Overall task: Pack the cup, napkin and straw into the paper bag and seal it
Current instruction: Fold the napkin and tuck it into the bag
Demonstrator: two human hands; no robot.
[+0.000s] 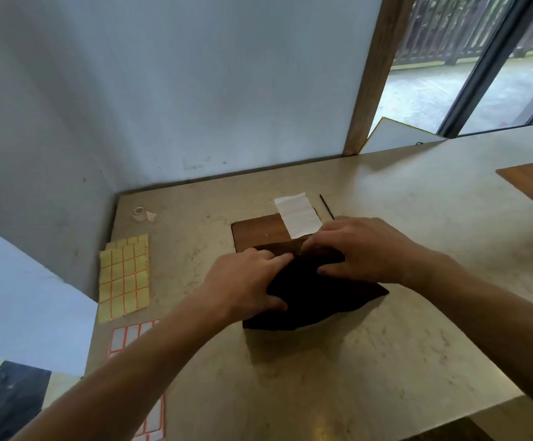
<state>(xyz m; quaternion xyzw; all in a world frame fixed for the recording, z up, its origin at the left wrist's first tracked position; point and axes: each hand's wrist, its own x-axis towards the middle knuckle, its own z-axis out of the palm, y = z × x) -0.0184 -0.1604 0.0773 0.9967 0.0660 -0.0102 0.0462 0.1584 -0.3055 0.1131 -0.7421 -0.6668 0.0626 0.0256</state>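
A single head-worn, wide-angle view looks forward and steeply down onto the surface (386, 361) from close range (straight lines bow toward the edges), with both forearms entering from the bottom of the frame.

The beige table (386, 345) bears a paper bag (319, 300), napkin (298, 218), label sheets (124, 276) and tape roll (138, 213).

Your stock: matt dark paper bag (316, 297); creased white paper napkin (298, 218); smooth mottled stone-look worktop (386, 329); wood-grain board (255, 232).

Shop packing counter (386, 313): label sheets (124, 278), tape (138, 213)
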